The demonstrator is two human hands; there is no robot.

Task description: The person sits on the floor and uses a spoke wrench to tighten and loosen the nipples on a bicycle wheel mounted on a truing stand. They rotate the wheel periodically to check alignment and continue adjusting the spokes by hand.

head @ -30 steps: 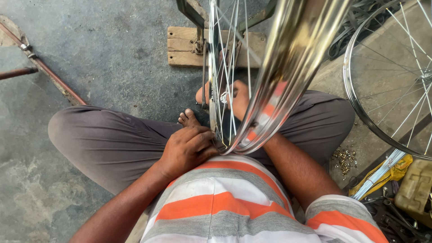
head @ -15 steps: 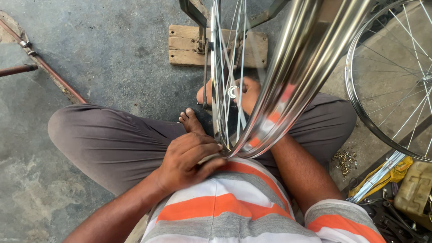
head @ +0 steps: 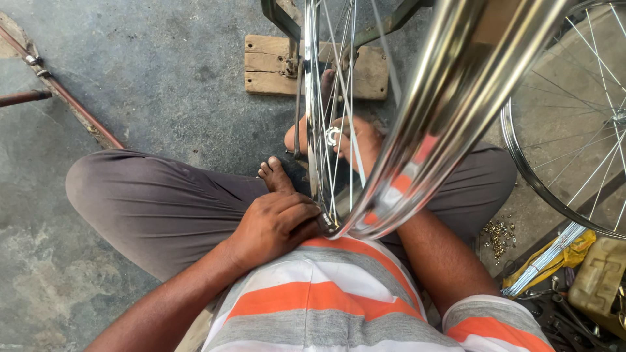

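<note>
A shiny steel bicycle wheel rim [head: 450, 111] stands upright between my crossed legs, its spokes running to the hub [head: 333, 135]. My left hand [head: 274, 225] rests on my lap at the rim's lowest point. Its fingers are curled on a small dark tool [head: 324, 225] pressed against the rim. Behind the spokes, my right hand [head: 362, 140] holds the wheel at the hub. My bare foot [head: 274, 176] lies just above the left hand.
The wheel's stand rises from a wooden block [head: 267, 65] on the concrete floor. A second spoked wheel [head: 554, 176] lies at the right. Near it are a pile of small brass nipples [head: 499, 234], a bundle of spokes [head: 541, 261] and a yellow can [head: 596, 280]. Rusty rods [head: 65, 98] lie at the left.
My left hand's fingers were spread at the rim half a second ago and are now curled tight. The right hand stays at the hub. The view has shifted slightly.
</note>
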